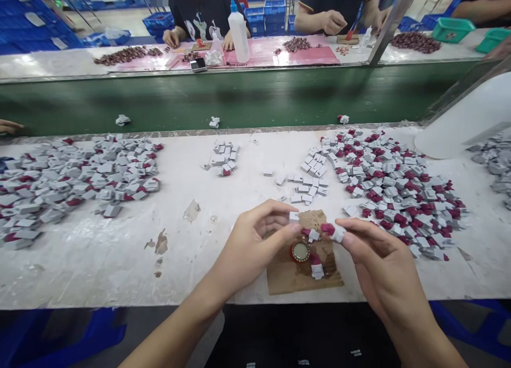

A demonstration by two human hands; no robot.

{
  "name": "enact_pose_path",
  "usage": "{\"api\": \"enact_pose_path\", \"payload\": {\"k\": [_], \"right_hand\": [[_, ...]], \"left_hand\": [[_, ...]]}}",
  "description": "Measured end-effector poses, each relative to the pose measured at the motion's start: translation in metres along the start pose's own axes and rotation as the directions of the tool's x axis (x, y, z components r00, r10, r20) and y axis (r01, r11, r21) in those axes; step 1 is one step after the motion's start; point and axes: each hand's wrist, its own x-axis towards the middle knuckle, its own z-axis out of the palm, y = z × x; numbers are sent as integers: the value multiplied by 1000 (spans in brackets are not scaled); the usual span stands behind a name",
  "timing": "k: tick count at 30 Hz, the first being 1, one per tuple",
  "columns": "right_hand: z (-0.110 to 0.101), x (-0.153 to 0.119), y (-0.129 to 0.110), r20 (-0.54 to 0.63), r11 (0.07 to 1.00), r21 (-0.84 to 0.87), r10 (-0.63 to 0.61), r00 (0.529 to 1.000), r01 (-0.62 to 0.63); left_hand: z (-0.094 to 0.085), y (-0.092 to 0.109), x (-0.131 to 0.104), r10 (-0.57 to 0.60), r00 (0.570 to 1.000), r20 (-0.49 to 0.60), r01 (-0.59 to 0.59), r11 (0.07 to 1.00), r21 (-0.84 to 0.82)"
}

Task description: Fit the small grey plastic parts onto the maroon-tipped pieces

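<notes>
Where it's pinched, the piece (336,232) is pale; its end (327,229), maroon.

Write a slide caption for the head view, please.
Left hand holds a small pale piece, right hand a maroon-and-grey one, near cardboard bearing a round cap.

The pale table (120,272) carries a heap of small pieces (80,176) at nine o'clock, another heap (393,189) at three, brown cardboard (281,280) around five.
</notes>
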Motion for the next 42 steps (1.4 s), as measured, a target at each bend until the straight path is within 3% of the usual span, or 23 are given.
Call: {"api": "enact_pose_path", "payload": {"k": [5, 15, 20, 27, 30, 32, 33, 36, 39, 42], "right_hand": [[10, 16, -7, 34, 960, 267, 74, 997, -81], [8, 18, 1, -8, 958, 271, 100, 995, -94], [6, 19, 3, 15, 983, 157, 95, 995, -96], [0, 38, -11, 247, 994, -75, 94, 964, -78], [11, 72, -31, 334, 955, -293, 58, 941, 45], [25, 112, -46, 284, 834, -521, -31, 958, 181], [33, 135, -52, 208, 727, -649, -114, 972, 224], [59, 212, -60, 90, 599, -772, -229, 969, 213], [79, 272, -54, 61, 511, -841, -235, 970, 177], [92, 300, -48, 71, 456, -875, -211, 975, 162]], "left_hand": [[24, 8, 12, -57, 991, 124, 89, 957, -275], [29, 1, 22, -102, 984, 148, 142, 945, -296], [29, 1, 21, -78, 986, 151, 116, 956, -268], [12, 9, 27, -55, 978, 202, 93, 979, -184], [-6, 19, 54, 51, 982, 180, -60, 997, 43], [-18, 24, 84, 134, 987, 91, -153, 955, 253], [-24, 26, 102, 167, 986, 14, -161, 924, 346], [-39, 28, 163, 172, 952, -254, -24, 867, 497], [-46, 28, 218, 143, 926, -348, 74, 838, 541], [-48, 28, 257, 101, 914, -392, 163, 794, 586]]}}
